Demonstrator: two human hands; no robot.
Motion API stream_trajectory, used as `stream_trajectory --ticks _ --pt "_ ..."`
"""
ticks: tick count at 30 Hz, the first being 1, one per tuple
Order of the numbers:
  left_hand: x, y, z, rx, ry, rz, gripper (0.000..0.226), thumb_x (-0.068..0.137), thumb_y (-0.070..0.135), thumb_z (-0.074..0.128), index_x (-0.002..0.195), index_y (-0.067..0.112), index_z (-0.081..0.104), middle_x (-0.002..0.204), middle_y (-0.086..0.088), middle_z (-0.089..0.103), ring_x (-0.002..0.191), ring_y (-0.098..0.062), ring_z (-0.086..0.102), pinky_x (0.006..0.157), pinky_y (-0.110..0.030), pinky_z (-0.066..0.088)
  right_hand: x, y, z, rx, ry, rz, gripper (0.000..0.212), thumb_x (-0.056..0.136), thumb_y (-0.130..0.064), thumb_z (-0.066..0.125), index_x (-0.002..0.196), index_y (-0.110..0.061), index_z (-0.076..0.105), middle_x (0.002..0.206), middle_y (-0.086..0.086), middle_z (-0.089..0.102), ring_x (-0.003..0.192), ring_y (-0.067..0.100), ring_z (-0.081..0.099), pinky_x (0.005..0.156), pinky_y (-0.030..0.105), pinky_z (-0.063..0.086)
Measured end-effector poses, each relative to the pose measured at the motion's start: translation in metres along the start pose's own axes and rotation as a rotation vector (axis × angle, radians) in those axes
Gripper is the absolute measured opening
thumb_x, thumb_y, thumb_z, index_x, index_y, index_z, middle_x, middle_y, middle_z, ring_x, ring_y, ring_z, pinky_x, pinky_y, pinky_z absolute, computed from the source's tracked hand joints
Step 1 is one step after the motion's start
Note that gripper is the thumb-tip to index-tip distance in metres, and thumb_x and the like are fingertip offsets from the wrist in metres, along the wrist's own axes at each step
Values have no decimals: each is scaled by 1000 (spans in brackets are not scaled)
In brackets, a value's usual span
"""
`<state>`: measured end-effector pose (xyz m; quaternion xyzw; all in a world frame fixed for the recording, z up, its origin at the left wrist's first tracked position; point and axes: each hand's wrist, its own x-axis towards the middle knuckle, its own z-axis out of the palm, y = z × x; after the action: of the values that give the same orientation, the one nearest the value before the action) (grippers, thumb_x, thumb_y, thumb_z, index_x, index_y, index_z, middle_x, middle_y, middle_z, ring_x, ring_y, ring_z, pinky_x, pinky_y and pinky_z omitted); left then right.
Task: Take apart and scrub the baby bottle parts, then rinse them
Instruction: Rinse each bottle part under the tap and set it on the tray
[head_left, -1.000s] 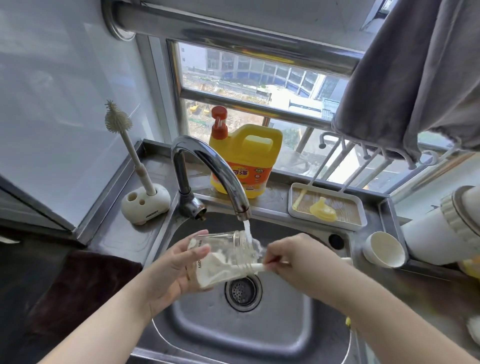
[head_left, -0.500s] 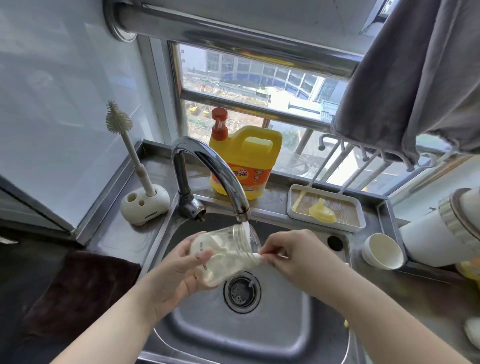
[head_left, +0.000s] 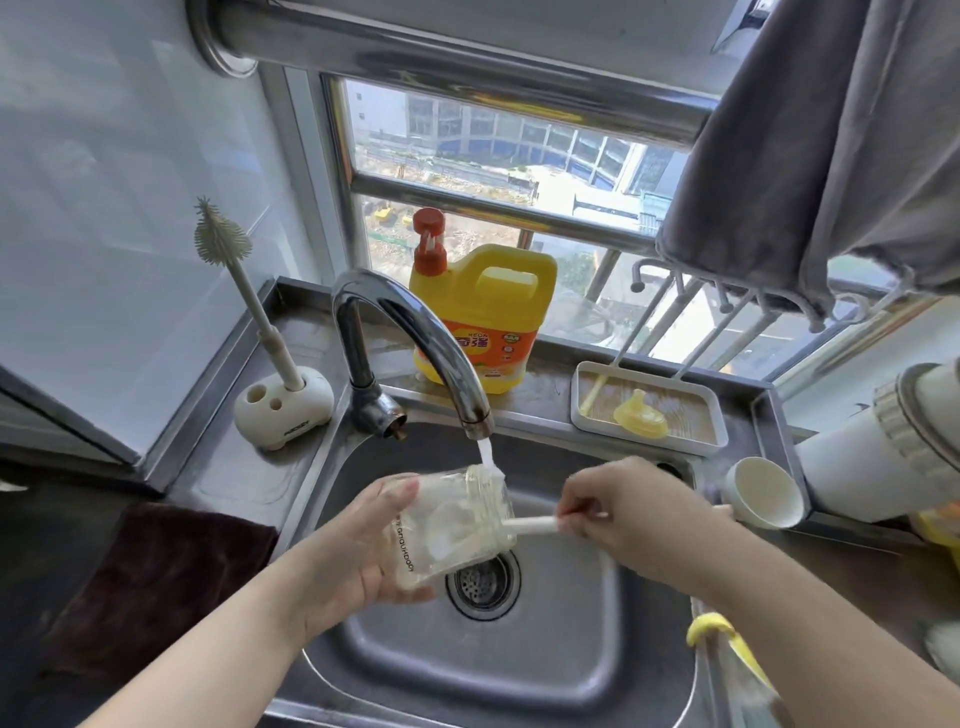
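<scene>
My left hand (head_left: 358, 551) grips a clear glass baby bottle (head_left: 447, 525), held on its side over the steel sink (head_left: 519, 675) with its mouth to the right under the running tap (head_left: 415, 338). Water falls onto the bottle's rim. My right hand (head_left: 628, 509) pinches the white handle of a bottle brush (head_left: 530, 525); the brush head is inside the bottle. A yellow bottle nipple part (head_left: 639, 415) lies in a white tray (head_left: 582, 410) behind the sink.
A yellow detergent jug (head_left: 493, 312) stands behind the tap. A second brush (head_left: 244, 291) stands in a white holder (head_left: 283, 410) at left. A white cup (head_left: 763, 499) lies at the sink's right edge. Grey cloth (head_left: 831, 130) hangs overhead right.
The brush has slid outward, so more of its white handle shows between the bottle mouth and my right hand. The bottle stays under the stream.
</scene>
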<state>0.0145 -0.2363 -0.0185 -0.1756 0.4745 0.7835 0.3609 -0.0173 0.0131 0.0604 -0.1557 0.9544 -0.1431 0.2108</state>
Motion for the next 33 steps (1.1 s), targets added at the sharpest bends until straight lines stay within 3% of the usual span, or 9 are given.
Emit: stream_trajectory --ticks 3,7,11,15,19,23,25,28,33 --pt "4 -1 1 -72 24 46 64 73 42 67 129 19 48 124 -19 60 95 -35 65 67 -46 57 5 -7 -1 -83 167 -19 15 91 -33 52 95 -29 65 97 -12 66 93 13 60 75 27 46" --pt "2 0 -2 -31 23 69 72 64 41 77 127 19 50 117 -18 64 91 -34 67 65 -44 56 3 -8 -1 -90 30 -37 15 90 -33 53 96 -28 66 95 -10 66 89 13 59 76 28 48" --pt "2 0 -2 -38 40 52 68 66 38 76 127 21 50 119 -19 62 90 -35 65 64 -44 56 5 -7 3 -48 138 0 14 91 -33 53 96 -30 66 94 -10 67 90 13 60 79 30 49" --pt "1 5 -6 -9 109 78 83 51 36 85 125 22 50 118 -16 65 97 -36 66 67 -47 57 -1 -9 21 118 69 7 8 87 -30 61 88 -28 69 88 -11 69 84 9 62 79 31 51" --pt "-6 8 -10 195 295 115 94 42 39 85 127 22 48 116 -10 66 102 -26 67 83 -55 54 -13 23 11 116 81 149 6 85 -28 64 85 -28 70 76 -16 64 78 5 58 75 26 48" --pt "-14 13 -3 496 482 201 94 42 47 86 125 35 44 114 -1 59 101 -16 61 79 -39 55 -20 34 19 116 94 237 11 84 -29 65 74 -32 66 71 -10 65 71 4 58 68 25 48" --pt "-18 17 -3 696 543 276 87 51 45 90 125 40 45 116 7 52 110 -15 54 90 -35 47 -23 35 23 147 99 253 21 83 -28 66 65 -36 59 67 -9 63 65 2 56 61 18 44" --pt "-26 24 0 888 573 384 80 59 40 86 127 42 44 116 10 47 112 -11 46 94 -27 37 -27 31 28 192 108 248 27 83 -25 67 61 -36 57 59 -11 57 60 -5 51 58 14 40" --pt "-35 28 2 1158 558 536 84 60 36 87 128 47 40 121 9 40 106 0 37 89 -10 26 -31 29 30 228 133 261 25 82 -26 68 62 -36 59 63 -9 60 59 2 51 55 14 38"
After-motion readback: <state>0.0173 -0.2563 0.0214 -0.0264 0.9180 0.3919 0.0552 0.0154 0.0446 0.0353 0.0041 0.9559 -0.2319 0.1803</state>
